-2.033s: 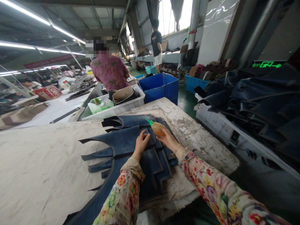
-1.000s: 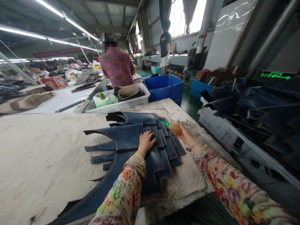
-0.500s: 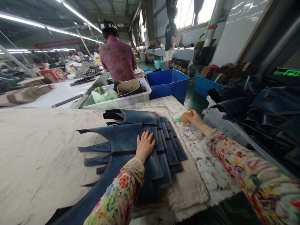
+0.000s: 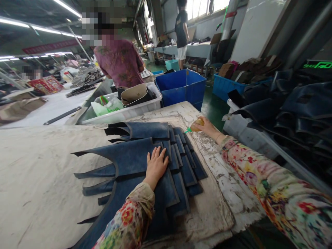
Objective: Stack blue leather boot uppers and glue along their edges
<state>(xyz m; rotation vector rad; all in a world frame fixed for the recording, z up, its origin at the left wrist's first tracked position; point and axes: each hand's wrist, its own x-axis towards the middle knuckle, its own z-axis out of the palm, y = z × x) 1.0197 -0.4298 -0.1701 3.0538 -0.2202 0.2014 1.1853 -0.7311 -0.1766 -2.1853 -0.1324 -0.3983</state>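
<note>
My left hand (image 4: 156, 166) lies flat with fingers spread on a stack of blue leather-like panels (image 4: 135, 148) with dark edges. The panels overlap in stepped rows, and their narrow strips point left. In my right hand (image 4: 209, 128) is a small amber squeeze bottle (image 4: 197, 125), gripped by its body. Its green nozzle (image 4: 187, 130) points left, close to the back right corner of the panels. Whether the tip touches a panel I cannot tell. Beneath the panels is a cream cloth (image 4: 38, 180) spread over the worktable.
A white bin (image 4: 124, 114) with a bag and a beige-lined piece stands behind the table, beside a blue bin (image 4: 181, 86). To the right, dark blue pieces (image 4: 306, 100) heap over a translucent bin (image 4: 249, 138). A person (image 4: 118, 62) is beyond the white bin; another stands farther back.
The view has turned slightly, so the background sits farther left. My right hand has moved a little left with the squeeze bottle. My left hand stays on the panels.
</note>
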